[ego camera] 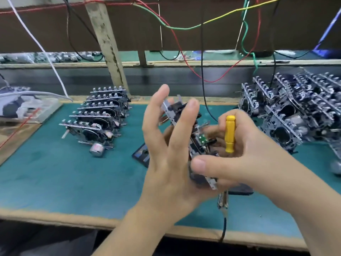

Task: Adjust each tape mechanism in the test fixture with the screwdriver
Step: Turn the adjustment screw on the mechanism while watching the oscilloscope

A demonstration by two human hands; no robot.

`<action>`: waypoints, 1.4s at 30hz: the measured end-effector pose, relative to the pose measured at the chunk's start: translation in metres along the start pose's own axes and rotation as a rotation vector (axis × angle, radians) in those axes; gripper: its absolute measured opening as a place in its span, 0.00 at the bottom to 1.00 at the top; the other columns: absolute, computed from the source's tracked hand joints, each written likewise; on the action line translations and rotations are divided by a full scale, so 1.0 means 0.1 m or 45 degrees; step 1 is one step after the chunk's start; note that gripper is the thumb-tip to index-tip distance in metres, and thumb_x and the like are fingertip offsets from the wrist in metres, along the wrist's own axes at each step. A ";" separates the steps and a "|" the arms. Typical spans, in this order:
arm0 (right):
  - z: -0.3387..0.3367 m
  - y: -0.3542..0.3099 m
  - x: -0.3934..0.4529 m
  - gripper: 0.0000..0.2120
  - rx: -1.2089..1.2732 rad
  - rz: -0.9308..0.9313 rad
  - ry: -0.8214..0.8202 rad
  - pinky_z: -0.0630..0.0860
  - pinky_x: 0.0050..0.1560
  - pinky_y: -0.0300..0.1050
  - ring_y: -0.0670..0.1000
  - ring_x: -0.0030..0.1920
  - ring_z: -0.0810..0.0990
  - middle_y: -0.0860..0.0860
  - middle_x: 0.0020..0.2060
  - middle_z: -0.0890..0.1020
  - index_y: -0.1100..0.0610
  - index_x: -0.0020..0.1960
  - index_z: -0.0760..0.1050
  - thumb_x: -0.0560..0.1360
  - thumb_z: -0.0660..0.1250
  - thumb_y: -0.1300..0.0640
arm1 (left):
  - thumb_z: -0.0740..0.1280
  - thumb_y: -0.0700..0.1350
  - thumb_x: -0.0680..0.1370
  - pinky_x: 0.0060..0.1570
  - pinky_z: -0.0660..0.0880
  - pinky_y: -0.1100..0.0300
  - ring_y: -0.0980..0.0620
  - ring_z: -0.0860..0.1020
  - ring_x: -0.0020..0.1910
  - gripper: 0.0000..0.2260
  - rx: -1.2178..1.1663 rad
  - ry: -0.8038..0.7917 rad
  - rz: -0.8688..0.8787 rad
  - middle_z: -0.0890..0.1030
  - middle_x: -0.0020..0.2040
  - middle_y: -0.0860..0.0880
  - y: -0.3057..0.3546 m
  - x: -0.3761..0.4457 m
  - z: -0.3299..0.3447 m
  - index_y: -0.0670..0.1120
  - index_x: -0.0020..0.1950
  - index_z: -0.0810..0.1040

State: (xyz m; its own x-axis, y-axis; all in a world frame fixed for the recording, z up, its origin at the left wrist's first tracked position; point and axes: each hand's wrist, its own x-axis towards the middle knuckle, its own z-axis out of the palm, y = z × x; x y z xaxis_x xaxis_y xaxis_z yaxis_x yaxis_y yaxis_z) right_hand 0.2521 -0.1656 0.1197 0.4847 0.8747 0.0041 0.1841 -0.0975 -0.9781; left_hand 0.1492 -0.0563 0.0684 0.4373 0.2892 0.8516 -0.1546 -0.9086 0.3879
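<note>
A tape mechanism (180,112), a metal and black frame with a small green board, is held tilted in the air above the green mat between both hands. My left hand (166,163) supports it from the left with palm and straight, spread fingers. My right hand (254,156) grips a yellow-handled screwdriver (230,133) in its curled fingers, and its thumb presses on the mechanism's lower edge. The screwdriver's tip is hidden. A dark flat test fixture (141,154) lies on the mat under the hands, mostly covered by them.
A row of tape mechanisms (103,115) stands at left on the mat (55,172). A larger pile (295,111) sits at right. A metal clip on a wire (222,200) lies near the front edge. Coloured wires hang overhead. A clear tray (44,109) is far left.
</note>
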 end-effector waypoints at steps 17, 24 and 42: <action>-0.69 0.24 0.69 0.30 -1.300 -0.039 -0.362 0.66 0.33 0.44 0.47 0.31 0.67 0.48 0.38 0.72 0.41 0.48 0.59 0.60 0.77 0.40 | 0.80 0.56 0.68 0.72 0.56 0.71 0.67 0.58 0.76 0.55 0.010 -1.060 -0.596 0.66 0.74 0.71 -0.75 0.27 -0.15 0.66 0.81 0.42; -0.70 0.30 0.79 0.28 -1.314 -0.008 -0.415 0.65 0.32 0.48 0.50 0.30 0.65 0.52 0.36 0.73 0.41 0.48 0.58 0.62 0.77 0.43 | 0.83 0.54 0.63 0.59 0.61 0.77 0.70 0.64 0.70 0.56 0.047 -1.094 -0.711 0.72 0.70 0.69 -0.86 0.35 0.00 0.59 0.82 0.51; -1.08 0.52 0.57 0.33 -1.326 0.064 -0.161 0.55 0.38 0.13 0.24 0.47 0.69 0.39 0.67 0.76 0.47 0.46 0.60 0.60 0.85 0.47 | 0.74 0.61 0.72 0.68 0.69 0.47 0.42 0.67 0.71 0.44 0.844 -1.240 -1.013 0.69 0.74 0.45 -1.02 -0.05 -0.23 0.55 0.82 0.55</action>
State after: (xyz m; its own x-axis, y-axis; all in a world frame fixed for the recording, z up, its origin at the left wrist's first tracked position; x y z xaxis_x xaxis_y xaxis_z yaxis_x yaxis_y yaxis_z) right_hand 0.3815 -0.1721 0.0920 0.4303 0.8957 -0.1117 0.8400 -0.4427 -0.3138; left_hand 0.1420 0.0423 0.0326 0.6770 0.7094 -0.1961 0.7360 -0.6540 0.1747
